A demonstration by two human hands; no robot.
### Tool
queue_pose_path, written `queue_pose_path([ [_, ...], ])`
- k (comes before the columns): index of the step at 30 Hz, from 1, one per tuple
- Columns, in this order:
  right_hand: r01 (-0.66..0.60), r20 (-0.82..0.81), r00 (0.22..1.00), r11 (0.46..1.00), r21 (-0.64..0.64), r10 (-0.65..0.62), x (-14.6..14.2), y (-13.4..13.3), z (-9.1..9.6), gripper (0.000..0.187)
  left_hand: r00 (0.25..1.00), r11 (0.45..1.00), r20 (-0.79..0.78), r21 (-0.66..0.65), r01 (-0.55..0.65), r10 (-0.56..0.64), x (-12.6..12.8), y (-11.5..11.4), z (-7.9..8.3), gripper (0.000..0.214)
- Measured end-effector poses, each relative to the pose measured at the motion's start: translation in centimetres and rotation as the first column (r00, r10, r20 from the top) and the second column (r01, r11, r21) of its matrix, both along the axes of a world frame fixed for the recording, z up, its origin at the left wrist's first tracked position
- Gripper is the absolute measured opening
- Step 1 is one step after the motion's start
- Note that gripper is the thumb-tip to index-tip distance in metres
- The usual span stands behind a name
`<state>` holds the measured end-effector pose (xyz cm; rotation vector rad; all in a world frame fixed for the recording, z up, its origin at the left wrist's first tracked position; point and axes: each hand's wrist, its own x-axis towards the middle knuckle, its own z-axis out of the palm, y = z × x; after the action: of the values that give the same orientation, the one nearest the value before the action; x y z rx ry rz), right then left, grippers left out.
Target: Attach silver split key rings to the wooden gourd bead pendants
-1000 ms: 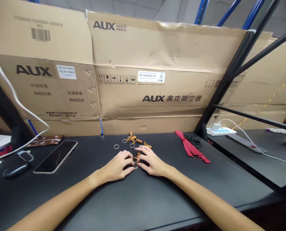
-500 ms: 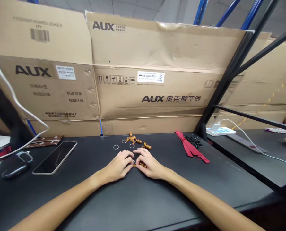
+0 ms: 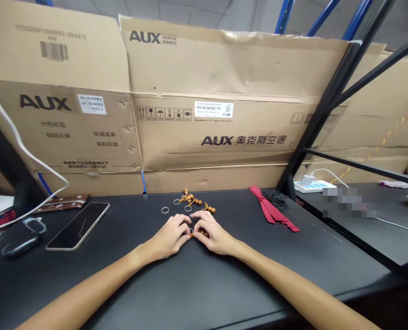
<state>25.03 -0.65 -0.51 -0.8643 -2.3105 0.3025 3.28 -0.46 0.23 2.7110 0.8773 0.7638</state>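
Two hands meet over one table [image 3: 190,288], nearer its back edge than its front. The grip of the right hand [image 3: 215,234] is closed on one beaded charm [image 3: 204,233]; whether that of the left hand [image 3: 169,237] is clamped cannot be told. Toward the back edge lie one loose ring [image 3: 165,210] and clustered charms [image 3: 198,201], two rings showing. One phone [image 3: 78,227] lies leftward; red ribbons [image 3: 270,211] near the right edge. Broad tabletop separates hands from front edge.

We've got a black desk [image 3: 176,293], AUX cardboard panels [image 3: 238,68] along its far edge, black metal frames [image 3: 322,114] left and right, blue posts [image 3: 285,16] beyond, grey panelled surface [image 3: 176,13] up top.
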Motion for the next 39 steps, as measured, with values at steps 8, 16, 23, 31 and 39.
queue_pose_path([
  [8,0.1,-0.016,0.995,0.995,0.029,-0.099,0.2,0.6,-0.5,0.007,1.0,1.0,-0.025,0.014,0.002,-0.002,0.0,0.0,0.3,0.011],
  [16,-0.004,0.0,1.0,1.0,0.021,0.004,0.1,0.1,0.2,0.007,1.0,0.999,-0.017,0.043,0.007,-0.006,0.0,-0.1,0.2,0.015],
  [23,0.238,-0.007,0.971,0.964,0.12,-0.239,1.5,2.3,-1.1,0.008,0.999,0.999,-0.033,0.032,-0.01,0.011,-0.1,0.3,0.0,0.014],
  [31,0.367,0.056,0.917,0.891,0.266,-0.395,2.2,3.3,-0.7,0.011,0.9,0.889,-0.044,0.18,-0.42,0.434,-1.2,3.2,-0.7,0.014],
  [39,0.31,0.039,0.942,0.909,0.28,-0.333,1.2,2.9,-0.8,0.014,0.962,0.976,-0.191,0.13,-0.174,0.197,-0.1,3.4,-0.2,0.037],
])
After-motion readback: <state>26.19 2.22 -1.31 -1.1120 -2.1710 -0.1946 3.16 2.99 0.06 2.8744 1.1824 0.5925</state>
